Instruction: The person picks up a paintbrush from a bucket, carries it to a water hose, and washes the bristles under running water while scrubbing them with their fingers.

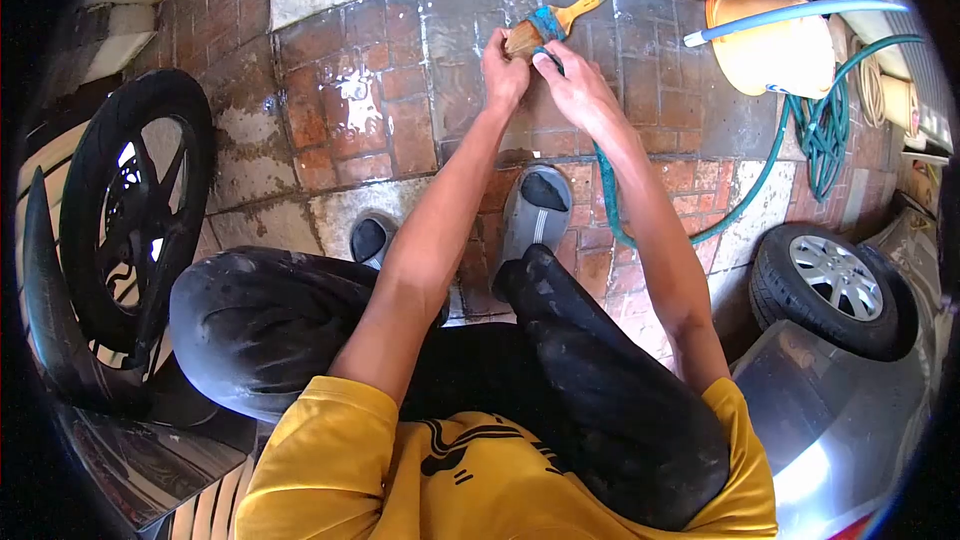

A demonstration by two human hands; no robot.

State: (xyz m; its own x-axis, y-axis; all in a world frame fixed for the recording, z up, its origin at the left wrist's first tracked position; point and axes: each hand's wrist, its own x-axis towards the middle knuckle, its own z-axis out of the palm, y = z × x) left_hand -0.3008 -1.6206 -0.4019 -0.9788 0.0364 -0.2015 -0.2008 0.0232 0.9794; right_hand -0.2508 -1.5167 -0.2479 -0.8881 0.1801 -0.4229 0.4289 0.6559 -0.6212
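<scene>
A paintbrush (546,24) with a yellow handle, a blue-wrapped middle and brown bristles is held out in front of me, above the wet brick floor. My left hand (506,72) is closed around its bristle end, and the handle points up and to the right. Close beside it, my right hand (577,87) is closed on the end of a green hose (612,195), its thumb near the bristles. The hose runs down behind my right wrist, then curves away to the right. Water coming from the hose cannot be made out.
A motorcycle wheel (135,210) stands at the left. At the upper right are a yellowish bucket (775,45), a light blue pipe (800,18) across it, and coiled green hose (822,135). A car wheel (825,278) is at the right. Wet paving (350,105) lies ahead.
</scene>
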